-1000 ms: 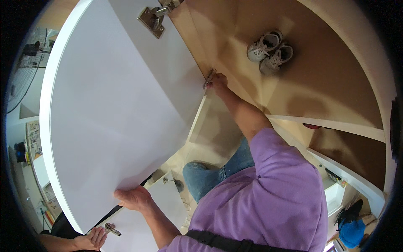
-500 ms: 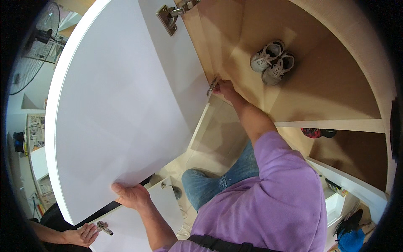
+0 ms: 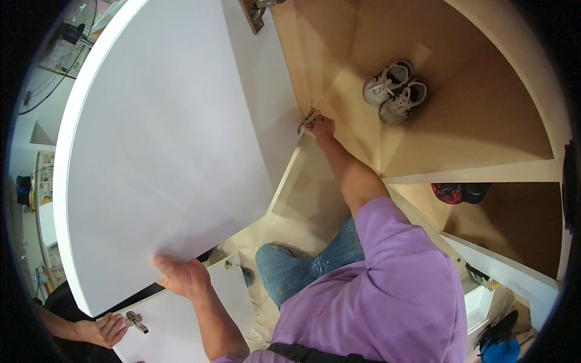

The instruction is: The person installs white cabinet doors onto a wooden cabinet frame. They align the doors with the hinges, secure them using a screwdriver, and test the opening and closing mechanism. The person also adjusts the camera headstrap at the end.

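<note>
A large white cabinet door (image 3: 157,151) stands swung open across the left of the view. My left hand (image 3: 186,279) grips its lower edge, thumb on the white face and the other fingers hidden behind. At the door's inner lower corner, my right hand (image 3: 323,127) has its fingers closed on a metal hinge (image 3: 309,117) next to the wooden cabinet side. Higher up on the door sits a second metal hinge (image 3: 253,17). A pair of white lace-up shoes (image 3: 395,94) rests inside the cabinet, right of my right hand.
Another person's hand (image 3: 104,330) holds a second white panel (image 3: 187,320) with a hinge (image 3: 136,322) at lower left. A fan (image 3: 74,33) stands at upper left. Below the shelf edge (image 3: 472,179) lie dark and red items (image 3: 449,192). A blue item (image 3: 501,351) is at lower right.
The view has shifted slightly. The door's outer edge and my left hand appear a little farther left. My right hand stays at the hinge.
</note>
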Action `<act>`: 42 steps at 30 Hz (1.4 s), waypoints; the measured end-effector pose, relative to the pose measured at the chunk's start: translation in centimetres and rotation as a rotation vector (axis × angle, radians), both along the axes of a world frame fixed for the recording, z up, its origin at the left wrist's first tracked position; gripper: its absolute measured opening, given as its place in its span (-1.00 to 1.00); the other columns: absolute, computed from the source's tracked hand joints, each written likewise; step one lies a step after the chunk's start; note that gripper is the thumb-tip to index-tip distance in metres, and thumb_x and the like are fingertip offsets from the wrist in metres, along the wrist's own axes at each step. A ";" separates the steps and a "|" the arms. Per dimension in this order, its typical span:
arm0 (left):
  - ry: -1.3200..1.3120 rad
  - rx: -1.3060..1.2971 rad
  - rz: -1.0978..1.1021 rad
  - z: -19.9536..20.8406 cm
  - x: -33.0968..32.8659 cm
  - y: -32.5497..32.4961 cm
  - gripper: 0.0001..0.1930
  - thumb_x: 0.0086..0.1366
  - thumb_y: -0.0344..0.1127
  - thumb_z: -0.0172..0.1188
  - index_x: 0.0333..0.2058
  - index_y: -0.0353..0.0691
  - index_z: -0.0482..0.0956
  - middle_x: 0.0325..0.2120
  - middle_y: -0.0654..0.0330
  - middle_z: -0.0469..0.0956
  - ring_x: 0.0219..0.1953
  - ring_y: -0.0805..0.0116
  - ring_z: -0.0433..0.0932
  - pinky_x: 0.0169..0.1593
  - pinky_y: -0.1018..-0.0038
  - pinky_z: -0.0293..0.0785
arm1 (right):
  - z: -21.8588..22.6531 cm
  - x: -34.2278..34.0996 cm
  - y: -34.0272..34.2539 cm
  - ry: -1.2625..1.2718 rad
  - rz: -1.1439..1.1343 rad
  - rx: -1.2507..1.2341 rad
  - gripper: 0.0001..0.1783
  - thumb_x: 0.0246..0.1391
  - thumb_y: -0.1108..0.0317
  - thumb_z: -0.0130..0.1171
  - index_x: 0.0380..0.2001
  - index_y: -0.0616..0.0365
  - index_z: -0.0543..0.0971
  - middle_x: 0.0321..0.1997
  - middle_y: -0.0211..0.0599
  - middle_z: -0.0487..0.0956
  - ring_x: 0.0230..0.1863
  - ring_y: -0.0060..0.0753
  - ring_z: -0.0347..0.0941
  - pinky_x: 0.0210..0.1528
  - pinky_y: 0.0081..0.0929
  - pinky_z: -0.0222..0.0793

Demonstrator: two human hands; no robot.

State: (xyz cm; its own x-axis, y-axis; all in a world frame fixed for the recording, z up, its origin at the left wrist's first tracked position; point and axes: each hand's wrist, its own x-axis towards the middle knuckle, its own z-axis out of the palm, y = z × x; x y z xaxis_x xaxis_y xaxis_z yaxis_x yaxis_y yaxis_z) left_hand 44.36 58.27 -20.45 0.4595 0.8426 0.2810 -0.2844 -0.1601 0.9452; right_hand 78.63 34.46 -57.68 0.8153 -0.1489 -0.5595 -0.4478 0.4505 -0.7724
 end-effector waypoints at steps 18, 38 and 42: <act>0.109 -0.214 -0.165 -6.4 0.0 -0.9 -0.41 0.13 -0.17 0.41 0.04 -0.35 0.40 -0.02 0.12 0.47 0.01 0.19 0.46 0.13 0.19 0.40 | -4.1 3.1 0.3 -0.153 -0.031 -0.546 -0.41 0.31 -0.13 -0.21 -0.23 0.23 0.54 -0.27 -0.06 0.57 -0.16 -0.16 0.53 -0.05 -0.19 0.40; 0.262 -0.216 -0.139 -7.3 -1.8 -1.7 -0.44 0.20 0.05 0.30 -0.02 -0.30 0.47 -0.04 0.14 0.50 0.01 0.20 0.47 0.14 0.21 0.37 | -5.1 7.2 -1.3 -0.161 -0.109 0.390 -0.45 0.30 -0.22 -0.28 -0.25 -0.01 0.48 -0.35 -0.41 0.48 -0.30 -0.36 0.39 -0.14 -0.31 0.35; 0.199 -0.177 -0.176 -7.5 -2.0 -1.8 -0.42 0.21 0.06 0.28 0.00 -0.30 0.45 -0.02 0.14 0.48 0.03 0.20 0.46 0.13 0.23 0.38 | -3.9 7.1 0.2 -0.157 -0.161 0.545 -0.37 0.28 -0.29 -0.31 -0.15 0.05 0.45 -0.24 -0.32 0.49 -0.22 -0.28 0.41 -0.09 -0.29 0.35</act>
State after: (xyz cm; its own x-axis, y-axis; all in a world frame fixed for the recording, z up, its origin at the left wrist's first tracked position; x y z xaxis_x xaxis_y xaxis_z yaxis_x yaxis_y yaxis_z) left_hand 42.34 56.43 -27.97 0.6338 0.7730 0.0270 -0.0999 0.0472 0.9939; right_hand 85.77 34.64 -61.58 0.8854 -0.0026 -0.4648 -0.2400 0.8538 -0.4619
